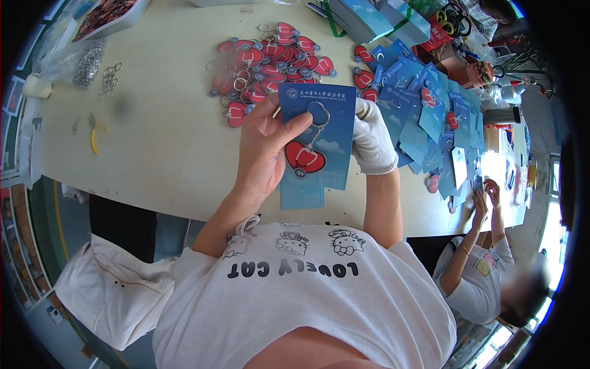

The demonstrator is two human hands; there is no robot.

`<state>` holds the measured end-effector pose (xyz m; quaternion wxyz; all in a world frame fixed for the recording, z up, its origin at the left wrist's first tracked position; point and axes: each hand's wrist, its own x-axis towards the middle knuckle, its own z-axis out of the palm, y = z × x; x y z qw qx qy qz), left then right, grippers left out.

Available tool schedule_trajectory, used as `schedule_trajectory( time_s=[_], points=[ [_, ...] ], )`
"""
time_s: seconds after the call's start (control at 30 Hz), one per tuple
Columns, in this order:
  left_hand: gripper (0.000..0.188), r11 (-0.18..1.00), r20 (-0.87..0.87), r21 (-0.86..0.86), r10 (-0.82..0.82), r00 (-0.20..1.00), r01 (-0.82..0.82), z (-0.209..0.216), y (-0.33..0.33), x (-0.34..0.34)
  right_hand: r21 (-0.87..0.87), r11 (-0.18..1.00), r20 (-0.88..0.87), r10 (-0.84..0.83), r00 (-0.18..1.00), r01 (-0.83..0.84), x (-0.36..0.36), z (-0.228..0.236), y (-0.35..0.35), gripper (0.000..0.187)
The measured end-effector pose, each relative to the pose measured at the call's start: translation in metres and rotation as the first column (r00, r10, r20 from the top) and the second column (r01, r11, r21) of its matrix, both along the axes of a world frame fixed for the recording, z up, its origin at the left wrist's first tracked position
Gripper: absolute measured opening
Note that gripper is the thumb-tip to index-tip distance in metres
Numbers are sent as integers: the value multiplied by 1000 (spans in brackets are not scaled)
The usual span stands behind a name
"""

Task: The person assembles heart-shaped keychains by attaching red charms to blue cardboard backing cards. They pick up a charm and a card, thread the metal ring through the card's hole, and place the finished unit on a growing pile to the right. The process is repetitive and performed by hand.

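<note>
In the middle of the frame, the bare left hand [263, 146] pinches the left edge of a blue card [335, 136], thumb in front by a metal ring and the other fingers behind. The ring belongs to a keychain [313, 163] with a red heart, which hangs by a short chain against the card's front. The right hand [375, 144], in a white glove, is at the card's right edge; its fingertips are behind the card, so I cannot tell whether they pinch it. A paler card [302, 198] shows just below. At upper centre lies a heap of keychains [279, 61] on the table [166, 154]; many blue cards [413, 117] spread at upper right. Yellow-handled pliers [94, 136] lie at left. A co-worker [482, 277] sits at lower right.
</note>
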<state>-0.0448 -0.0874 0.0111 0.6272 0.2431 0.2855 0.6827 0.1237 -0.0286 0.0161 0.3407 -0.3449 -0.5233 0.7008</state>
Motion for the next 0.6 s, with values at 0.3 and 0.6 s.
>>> schedule_trajectory(
  time_s=[0.3,0.6],
  points=[
    [23,887,-270,269,442,855,-374,-10,3,9,920,350,54,-564,824,179,-17,29,-22,18],
    [20,751,-288,471,627,724,-463,-6,2,15,955,267,212,-318,924,-128,-33,41,-45,26]
  ],
)
